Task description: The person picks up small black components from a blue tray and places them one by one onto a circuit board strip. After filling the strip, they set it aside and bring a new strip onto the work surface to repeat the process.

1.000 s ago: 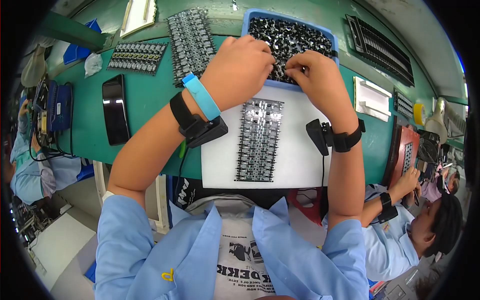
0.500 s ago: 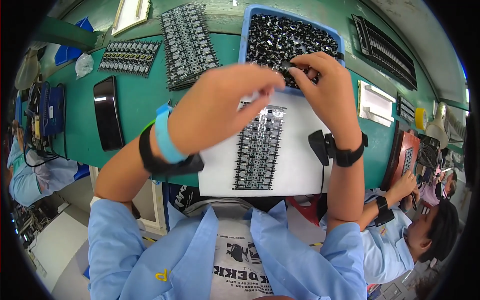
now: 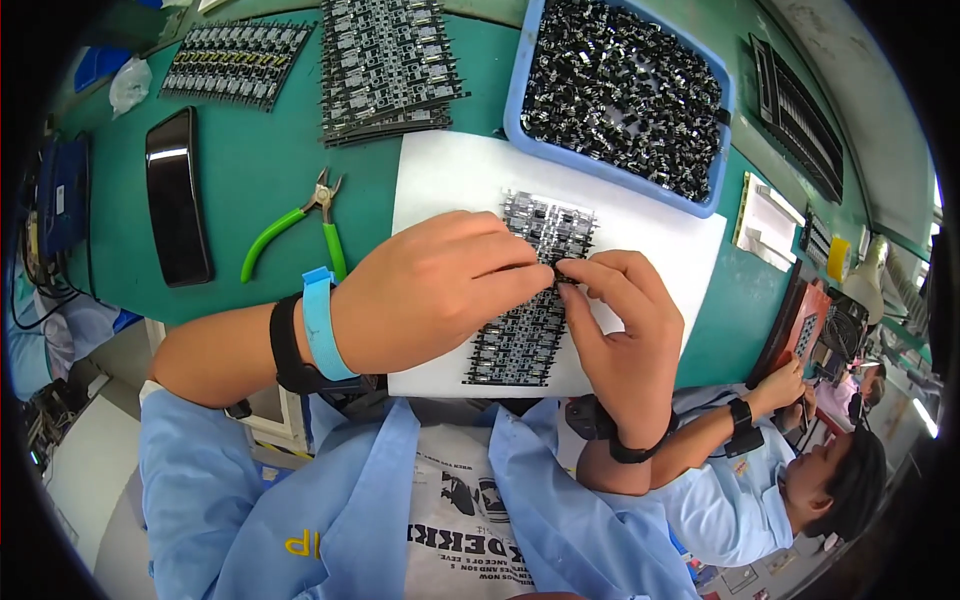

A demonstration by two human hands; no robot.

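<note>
A narrow panel of small circuit boards (image 3: 510, 350) lies lengthwise on a white sheet (image 3: 435, 180). My left hand (image 3: 435, 285) comes over it from the left, thumb and forefinger pinched together; what they hold, if anything, is hidden. From the right, my right hand (image 3: 630, 330) meets it fingertip to fingertip above the panel's middle, closed in a pinch on a small black part, mostly covered by the fingers. Just beyond the sheet stands a blue bin (image 3: 615, 180) of loose small black-and-silver parts.
Green-handled cutters (image 3: 322, 198) and a black phone (image 3: 178, 200) lie on the green table (image 3: 110, 230) to the left. Stacked board panels (image 3: 390, 65) and another panel group (image 3: 238, 62) lie farther back. A black rack (image 3: 797, 115) stands right. A co-worker (image 3: 750, 490) sits at my right.
Both hands have come back from the bin to the panel, fingertips now together. My view has shifted, and the green-handled cutters have come into sight from behind my left arm.
</note>
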